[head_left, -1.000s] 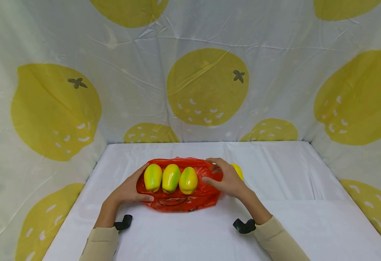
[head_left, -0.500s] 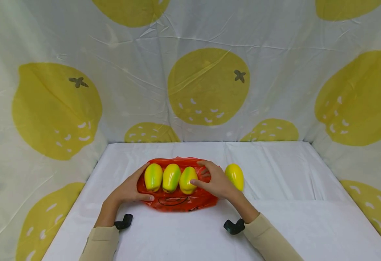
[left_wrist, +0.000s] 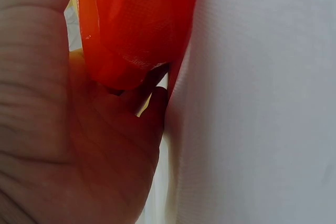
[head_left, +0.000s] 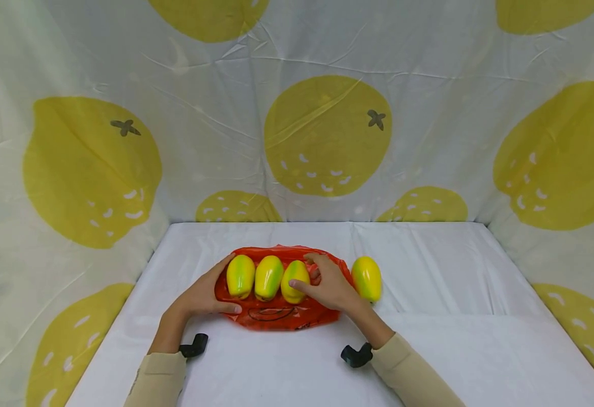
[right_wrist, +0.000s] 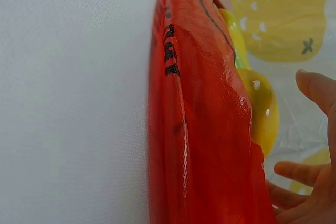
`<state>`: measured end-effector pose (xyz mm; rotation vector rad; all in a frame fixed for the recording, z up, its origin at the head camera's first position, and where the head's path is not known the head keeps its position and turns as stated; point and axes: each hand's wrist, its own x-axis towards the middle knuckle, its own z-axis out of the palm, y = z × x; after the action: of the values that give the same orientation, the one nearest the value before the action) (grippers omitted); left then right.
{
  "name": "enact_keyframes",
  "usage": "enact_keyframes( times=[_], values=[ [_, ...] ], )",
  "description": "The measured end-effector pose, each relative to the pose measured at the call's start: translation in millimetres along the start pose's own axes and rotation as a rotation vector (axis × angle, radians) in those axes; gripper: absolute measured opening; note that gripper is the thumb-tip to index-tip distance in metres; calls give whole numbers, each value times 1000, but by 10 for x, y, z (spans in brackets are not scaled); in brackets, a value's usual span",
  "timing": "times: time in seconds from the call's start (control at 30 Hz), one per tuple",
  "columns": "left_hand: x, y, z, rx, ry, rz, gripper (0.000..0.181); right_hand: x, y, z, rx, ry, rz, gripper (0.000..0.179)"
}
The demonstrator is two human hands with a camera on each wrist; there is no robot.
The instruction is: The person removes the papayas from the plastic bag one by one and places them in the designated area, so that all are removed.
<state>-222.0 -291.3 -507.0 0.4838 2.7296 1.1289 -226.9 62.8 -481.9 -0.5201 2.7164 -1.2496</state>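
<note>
Three glossy yellow-green fruits, shaped like mangoes, lie in a row on a red plastic bag point(head_left: 276, 319): a left fruit point(head_left: 240, 277), a middle one point(head_left: 268, 278) and a right one point(head_left: 293, 269). My left hand point(head_left: 205, 297) grips the bag's left end, thumb in front; the left wrist view shows the red plastic point(left_wrist: 139, 30) inside its grasp. Beside the right fruit is my right hand point(head_left: 330, 282), thumb overlapping that fruit in the head view. In the right wrist view the fingers point(right_wrist: 299, 172) are spread, apart from the fruit point(right_wrist: 262, 111).
Another yellow fruit point(head_left: 366, 278) rests on the white tabletop point(head_left: 429, 271), just right of the bag. Cloth walls point(head_left: 215, 113) with a lemon print rise behind and at both sides. A black mount point(head_left: 356, 355) sits at the right wrist, a matching one point(head_left: 195, 346) at the left.
My right hand has moved left from the bag's right end to beside the right fruit, uncovering the loose fruit behind it. The left hand and the row have stayed put.
</note>
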Motion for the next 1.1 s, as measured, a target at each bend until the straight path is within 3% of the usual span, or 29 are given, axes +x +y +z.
enact_keyframes(
  times=[0.77, 1.1],
  values=[
    [-13, 16, -6, -8, -6, -10, 131, 11, 1, 90, -80, -127, -19, 94],
    [-15, 23, -16, -6, -6, -10, 132, -16, -14, 72, -73, -114, -9, 92]
  ],
)
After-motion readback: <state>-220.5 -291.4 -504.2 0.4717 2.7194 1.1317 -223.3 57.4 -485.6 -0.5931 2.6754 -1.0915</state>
